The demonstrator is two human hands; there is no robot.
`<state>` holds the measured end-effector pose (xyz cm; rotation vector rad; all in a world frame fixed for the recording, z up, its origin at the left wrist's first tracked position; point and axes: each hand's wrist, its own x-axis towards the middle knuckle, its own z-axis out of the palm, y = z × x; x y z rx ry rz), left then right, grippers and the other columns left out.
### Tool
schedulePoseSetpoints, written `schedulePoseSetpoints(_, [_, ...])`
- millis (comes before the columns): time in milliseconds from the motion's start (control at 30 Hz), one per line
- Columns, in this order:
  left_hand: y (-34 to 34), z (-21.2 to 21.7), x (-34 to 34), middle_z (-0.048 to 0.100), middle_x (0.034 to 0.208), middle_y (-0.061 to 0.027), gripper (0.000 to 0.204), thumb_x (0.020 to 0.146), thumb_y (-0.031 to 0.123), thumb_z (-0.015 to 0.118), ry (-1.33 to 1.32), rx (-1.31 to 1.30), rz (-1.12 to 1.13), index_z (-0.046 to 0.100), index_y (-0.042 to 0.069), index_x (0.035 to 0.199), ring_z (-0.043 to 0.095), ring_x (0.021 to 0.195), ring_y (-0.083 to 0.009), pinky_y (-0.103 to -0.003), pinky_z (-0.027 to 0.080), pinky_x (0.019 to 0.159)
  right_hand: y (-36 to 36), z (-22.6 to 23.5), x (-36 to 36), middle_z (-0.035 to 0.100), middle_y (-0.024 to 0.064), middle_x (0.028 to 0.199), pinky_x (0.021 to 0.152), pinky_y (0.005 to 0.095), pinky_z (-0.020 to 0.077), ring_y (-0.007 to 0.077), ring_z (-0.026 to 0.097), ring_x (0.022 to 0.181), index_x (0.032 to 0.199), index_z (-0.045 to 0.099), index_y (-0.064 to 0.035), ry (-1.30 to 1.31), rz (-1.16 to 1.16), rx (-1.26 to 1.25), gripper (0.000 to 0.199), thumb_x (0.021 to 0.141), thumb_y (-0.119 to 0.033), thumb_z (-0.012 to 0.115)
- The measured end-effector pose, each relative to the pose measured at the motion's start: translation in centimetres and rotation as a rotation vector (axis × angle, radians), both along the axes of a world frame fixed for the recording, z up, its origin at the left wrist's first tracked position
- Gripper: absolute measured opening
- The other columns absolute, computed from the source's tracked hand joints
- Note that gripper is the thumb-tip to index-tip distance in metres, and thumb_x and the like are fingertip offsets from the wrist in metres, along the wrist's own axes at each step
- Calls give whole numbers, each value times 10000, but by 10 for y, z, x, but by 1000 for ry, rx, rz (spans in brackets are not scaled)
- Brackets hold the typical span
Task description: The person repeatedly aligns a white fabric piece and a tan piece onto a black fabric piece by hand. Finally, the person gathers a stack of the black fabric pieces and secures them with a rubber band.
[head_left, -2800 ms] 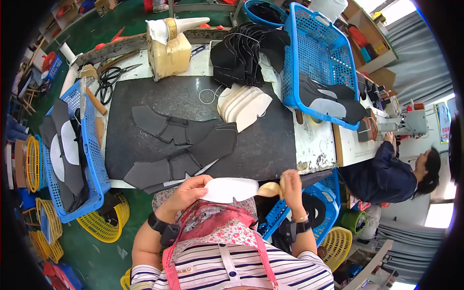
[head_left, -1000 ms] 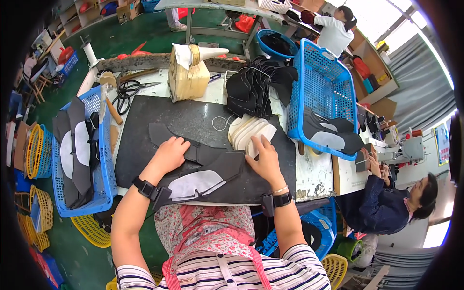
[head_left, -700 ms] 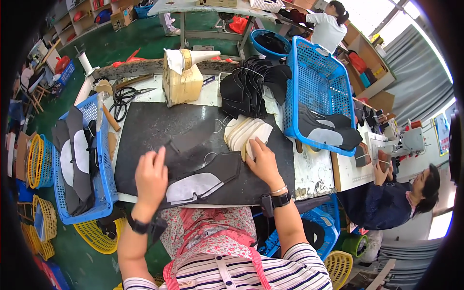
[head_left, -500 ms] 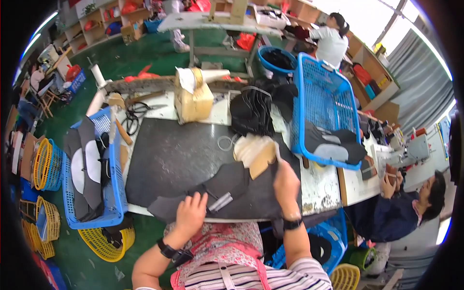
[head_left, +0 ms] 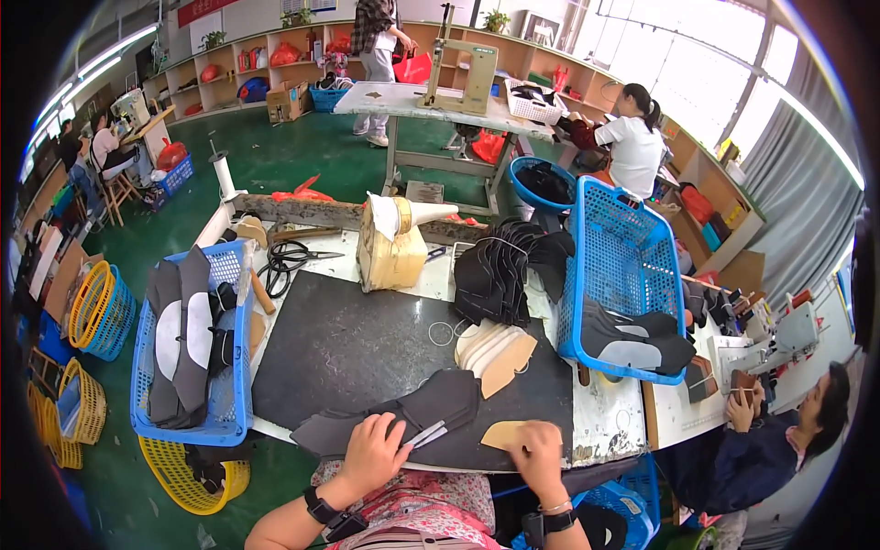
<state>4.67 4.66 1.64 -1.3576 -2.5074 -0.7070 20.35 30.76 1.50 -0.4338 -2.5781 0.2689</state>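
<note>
My left hand (head_left: 374, 451) rests on a dark grey fabric piece (head_left: 394, 415) at the front of the black work mat (head_left: 348, 339), fingers stretched over it. Two narrow pale strips (head_left: 427, 434) lie on the fabric beside its fingertips; I cannot tell what they are. Near the mat's front edge, my right hand (head_left: 539, 451) is closed at the right end of a flat tan piece (head_left: 500, 434). Its fingertips are partly blurred. Just beyond sits a fanned stack of tan and cream pieces (head_left: 495, 356). Black strapped pieces (head_left: 495, 280) are bundled behind the stack.
Blue baskets holding dark fabric pieces stand left (head_left: 240, 367) and right (head_left: 570, 275). Black-handled scissors (head_left: 286, 259) and a yellowish block (head_left: 392, 257) bearing a cone lie at the back. A co-worker (head_left: 770, 440) sits close on the right, holding a brown piece.
My right hand has moved from the tan stack toward the mat's front edge, and a single tan piece is now there. My left hand stays on the fabric. The view has tilted upward.
</note>
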Motion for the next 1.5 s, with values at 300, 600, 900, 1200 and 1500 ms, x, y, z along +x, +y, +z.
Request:
schedulePoseSetpoints(300, [34, -7, 22, 566, 1072, -133, 291, 799, 220, 693, -186, 130, -349, 628, 32, 1010, 560, 1004, -319, -416, 472, 828, -1, -23, -12, 620, 132, 871, 734, 405, 480, 337, 579, 827, 855, 624, -5, -57, 278, -266, 185, 730, -98, 724])
schedulePoseSetpoints(600, [86, -27, 37, 581, 1045, -116, 304, 821, 212, 672, -265, 98, -540, 604, 16, 1044, 575, 901, -290, -369, 486, 785, 0, -22, -17, 641, 145, 824, 716, 403, 492, 339, 604, 771, 846, 638, 6, -72, 250, -191, 91, 779, -42, 677])
schedulePoseSetpoints(900, [123, -26, 52, 596, 1017, -130, 341, 881, 233, 622, -298, -149, -452, 564, -18, 1104, 579, 806, -295, -376, 512, 731, -4, 60, 6, 661, 158, 865, 717, 390, 509, 334, 641, 799, 941, 630, -3, 562, -208, -132, 160, 790, 45, 614])
schedulePoseSetpoints(1200, [104, -10, 40, 656, 841, -71, 172, 928, 138, 602, -1511, 538, -473, 601, -31, 960, 628, 788, -129, -257, 504, 684, -47, 30, 0, 668, 144, 984, 727, 351, 527, 298, 655, 853, 984, 643, 30, 281, 279, -201, 257, 735, 91, 626])
schedulePoseSetpoints(1500, [87, -13, 43, 655, 838, -70, 127, 901, 90, 633, -1199, 429, -366, 647, -28, 945, 581, 705, -88, -247, 480, 644, -54, 19, 7, 685, 142, 954, 753, 311, 531, 256, 673, 857, 939, 693, 7, 180, 175, -690, 202, 742, 51, 681])
